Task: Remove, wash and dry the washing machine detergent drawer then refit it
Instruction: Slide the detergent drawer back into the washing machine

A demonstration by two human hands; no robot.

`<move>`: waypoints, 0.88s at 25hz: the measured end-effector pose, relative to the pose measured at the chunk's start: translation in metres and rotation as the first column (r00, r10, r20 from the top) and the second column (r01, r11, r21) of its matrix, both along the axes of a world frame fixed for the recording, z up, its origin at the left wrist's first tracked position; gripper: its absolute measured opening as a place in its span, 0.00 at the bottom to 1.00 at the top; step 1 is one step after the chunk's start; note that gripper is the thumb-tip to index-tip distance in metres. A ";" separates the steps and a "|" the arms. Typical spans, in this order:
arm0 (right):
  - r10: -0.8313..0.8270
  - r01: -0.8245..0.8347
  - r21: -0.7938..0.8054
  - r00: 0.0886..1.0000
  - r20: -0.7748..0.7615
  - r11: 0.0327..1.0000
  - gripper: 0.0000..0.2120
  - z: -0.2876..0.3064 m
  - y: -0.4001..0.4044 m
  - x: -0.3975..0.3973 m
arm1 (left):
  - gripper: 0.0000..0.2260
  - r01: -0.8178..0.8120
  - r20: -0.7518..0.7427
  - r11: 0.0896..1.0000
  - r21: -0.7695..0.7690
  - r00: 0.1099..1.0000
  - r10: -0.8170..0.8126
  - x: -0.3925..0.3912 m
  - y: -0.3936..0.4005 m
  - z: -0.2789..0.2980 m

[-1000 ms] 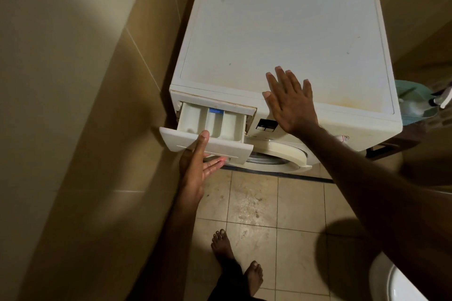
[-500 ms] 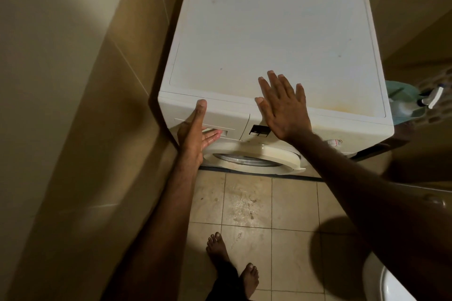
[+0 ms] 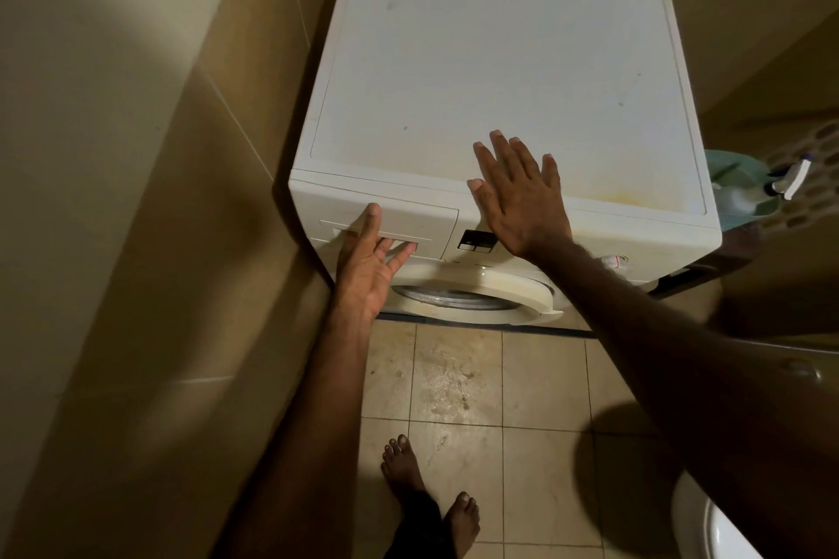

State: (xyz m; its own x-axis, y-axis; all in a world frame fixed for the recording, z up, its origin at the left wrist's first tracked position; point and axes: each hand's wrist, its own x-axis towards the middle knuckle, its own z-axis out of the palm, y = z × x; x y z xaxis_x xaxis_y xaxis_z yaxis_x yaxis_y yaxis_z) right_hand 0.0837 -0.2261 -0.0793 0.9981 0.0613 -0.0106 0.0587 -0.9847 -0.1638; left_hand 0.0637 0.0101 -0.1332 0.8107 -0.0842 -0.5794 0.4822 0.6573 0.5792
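Pushed home since a second ago, the detergent drawer point(image 3: 399, 220) sits flush in the washing machine point(image 3: 499, 73), straight ahead of the left hand point(image 3: 370, 272)'s straightened fingers point(image 3: 399, 252) touching its handle recess, nearer than the flat right hand point(image 3: 522, 200).

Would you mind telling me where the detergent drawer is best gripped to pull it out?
Take the detergent drawer by the recessed slot low on its front panel, from below and in front, fingers hooked upward. The panel sits flush with the washing machine, so only that recess offers a grip; the left hand is there.
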 end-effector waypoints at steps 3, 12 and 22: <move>0.008 -0.008 0.003 1.000 -0.005 1.000 0.30 0.000 0.000 0.000 | 0.27 0.011 0.013 1.000 0.017 1.000 -0.012 0.001 0.001 -0.002; 0.008 -0.008 0.012 1.000 -0.016 1.000 0.30 0.001 0.000 0.001 | 0.29 -0.002 0.059 0.999 0.039 0.998 0.000 -0.011 0.006 0.001; 0.021 -0.020 0.022 0.999 -0.025 1.000 0.30 0.004 -0.001 0.001 | 0.27 -0.031 -0.034 0.998 -0.049 0.999 0.029 -0.120 0.035 -0.017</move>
State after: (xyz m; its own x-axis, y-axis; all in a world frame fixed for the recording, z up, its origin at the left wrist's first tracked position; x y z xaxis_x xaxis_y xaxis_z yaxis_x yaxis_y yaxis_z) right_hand 0.0845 -0.2271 -0.0752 0.9960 0.0820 -0.0340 0.0743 -0.9796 -0.1865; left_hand -0.0566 0.0448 -0.1505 0.7937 -0.0895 -0.6017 0.4804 0.6990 0.5298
